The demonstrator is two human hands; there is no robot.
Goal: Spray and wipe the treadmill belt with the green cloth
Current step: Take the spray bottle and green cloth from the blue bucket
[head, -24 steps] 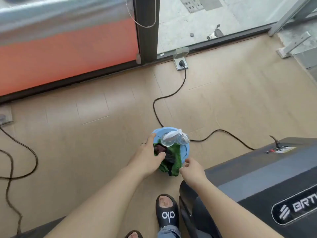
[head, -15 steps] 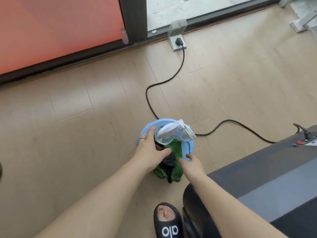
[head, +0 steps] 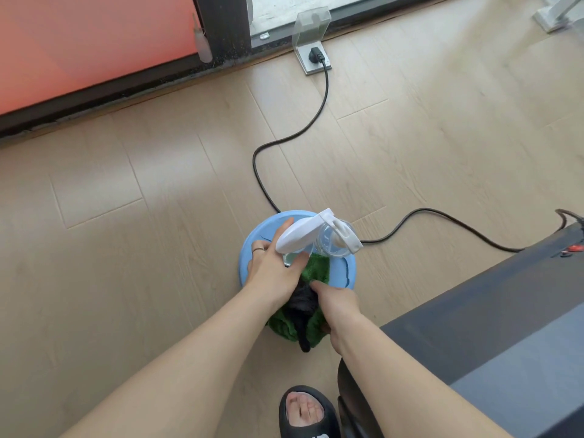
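Both hands reach down into a light-blue basin (head: pixel 343 273) on the wood-look floor, where the cleaning supplies are kept together. The left hand (head: pixel 275 270), a ring on one finger, curls its fingers round the clear body of the spray bottle (head: pixel 331 243) just below its white trigger head (head: pixel 300 237), which points away to the hand's right; the grip low on the bottle appears suited to lifting it out upright. The right hand (head: pixel 338 303) presses onto the green cloth (head: pixel 316 270), fingers bent into the fabric, though whether it has pinched it cannot be told. A black cloth (head: pixel 301 306) lies on the green one between the two hands, so the green one probably must be drawn from beneath it. The treadmill (head: pixel 493 327) lies just to the right of the right forearm, its belt (head: pixel 534 368) not yet sprayed. A black power cord (head: pixel 319 121) runs beyond the basin to a floor socket (head: pixel 313 63).
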